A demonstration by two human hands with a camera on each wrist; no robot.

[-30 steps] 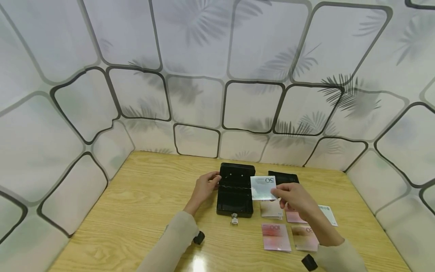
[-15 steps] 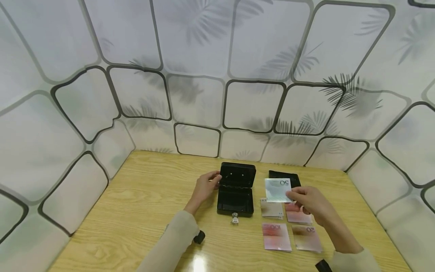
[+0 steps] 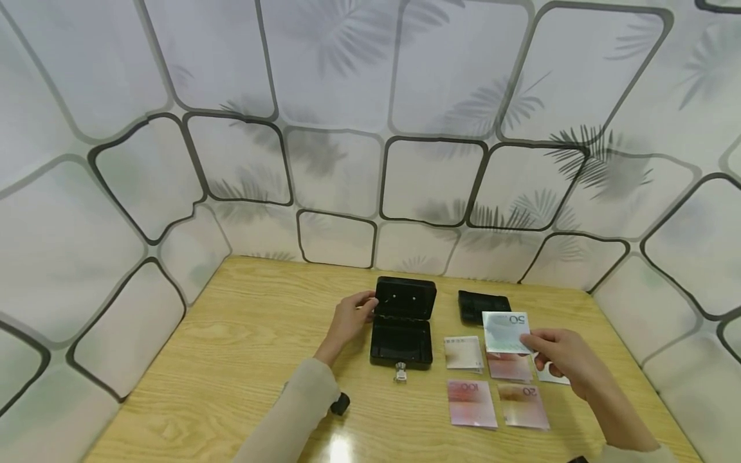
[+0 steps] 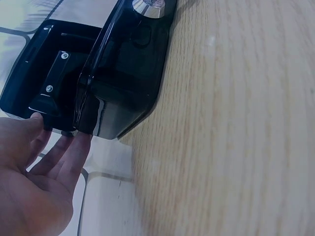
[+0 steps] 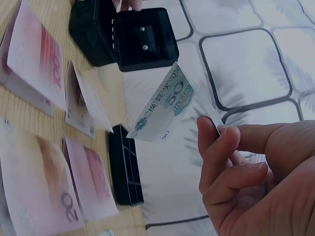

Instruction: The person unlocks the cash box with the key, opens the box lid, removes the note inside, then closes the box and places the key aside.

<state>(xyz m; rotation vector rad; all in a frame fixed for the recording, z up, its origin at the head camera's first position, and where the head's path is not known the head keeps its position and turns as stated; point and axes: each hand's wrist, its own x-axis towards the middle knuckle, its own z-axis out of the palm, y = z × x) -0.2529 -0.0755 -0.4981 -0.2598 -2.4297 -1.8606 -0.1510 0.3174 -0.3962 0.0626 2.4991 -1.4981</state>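
Note:
A black cash box (image 3: 401,344) stands on the table with its lid (image 3: 405,297) raised. My left hand (image 3: 349,320) holds the left edge of that lid; in the left wrist view the thumb lies at the front of the rim and other fingers reach behind it. My right hand (image 3: 566,357) pinches a pale green 50 banknote (image 3: 501,330) between thumb and fingers, above the folded notes. The right wrist view shows this banknote (image 5: 162,110) tilted, with printed characters along one edge.
Folded notes lie right of the box: a pink 100 (image 3: 471,404), a brownish 20 (image 3: 523,406), a cream one (image 3: 462,354), a pink one (image 3: 509,369) and a whitish one (image 3: 557,375). A black compartment tray (image 3: 471,308) sits behind them. Patterned cloth walls (image 3: 336,173) surround the table.
My right hand has moved to the right with the 50 banknote, from beside the box to over the rear pink note, uncovering the black tray. The left hand stays on the lid.

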